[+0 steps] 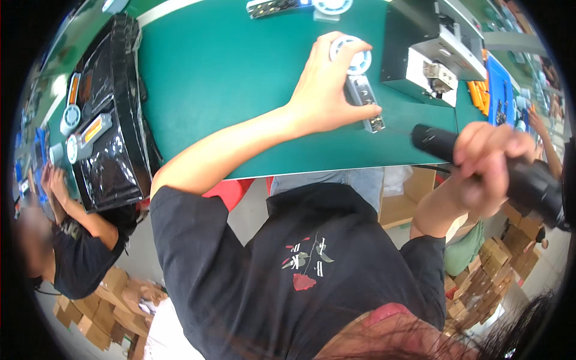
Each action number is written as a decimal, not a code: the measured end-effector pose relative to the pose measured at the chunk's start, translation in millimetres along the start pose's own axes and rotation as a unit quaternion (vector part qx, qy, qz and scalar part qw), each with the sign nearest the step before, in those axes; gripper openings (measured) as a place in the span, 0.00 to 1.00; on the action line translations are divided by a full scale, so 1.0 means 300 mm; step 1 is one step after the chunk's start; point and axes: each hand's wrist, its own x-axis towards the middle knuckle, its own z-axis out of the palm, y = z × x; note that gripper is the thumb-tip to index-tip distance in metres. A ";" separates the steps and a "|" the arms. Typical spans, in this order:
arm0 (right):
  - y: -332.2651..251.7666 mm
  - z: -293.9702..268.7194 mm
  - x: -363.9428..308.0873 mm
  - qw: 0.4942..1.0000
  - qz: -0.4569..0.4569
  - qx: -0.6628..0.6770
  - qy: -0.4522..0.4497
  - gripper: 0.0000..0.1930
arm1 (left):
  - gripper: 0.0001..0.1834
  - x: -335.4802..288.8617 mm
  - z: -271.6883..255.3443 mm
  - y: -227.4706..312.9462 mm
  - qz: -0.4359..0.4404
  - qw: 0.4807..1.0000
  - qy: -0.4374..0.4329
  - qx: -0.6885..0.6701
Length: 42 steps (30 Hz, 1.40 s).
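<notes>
Holding a device (365,99) in the left hand (321,84), a tool (438,141) in the right hand (489,159)

Head view. The device sits at upper centre of the frame, over the green bench (210,78). It has a round white head at its upper end and a narrow grey body, with small inner parts showing toward the lower end. Left hand: spread wide along the device, fingers at the head, one digit pressed near the lower end of the body. Whether the device touches the bench cannot be told.

Right hand: at right of the frame, blurred, curled around the black tool. The tool's narrower end points left toward the device and is apart from it.

Upper right: a black-and-white machine (414,66); beyond it, orange parts (478,96) beside a blue tray (498,75). Top edge: a second device (279,7), partly cut off. Left: a black bin (129,114), shiny, with two grey-and-white units (96,129) on it. Lower left: a co-worker (84,258), hands raised near the bin. Lower corners: brown cartons (96,327). Below the bench edge: a red stool (231,193).
</notes>
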 end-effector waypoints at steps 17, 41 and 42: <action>-0.001 -0.074 0.104 0.984 0.027 -0.064 0.162 0.06 | 0.51 0.008 0.006 0.000 0.026 1.000 0.002 -0.012; 0.039 0.047 -0.018 0.990 0.032 -0.046 0.131 0.12 | 0.52 0.008 0.005 0.005 0.006 1.000 -0.002 0.001; 0.044 0.045 -0.019 0.991 0.035 -0.040 0.127 0.12 | 0.52 0.008 0.005 0.003 0.009 1.000 0.000 0.001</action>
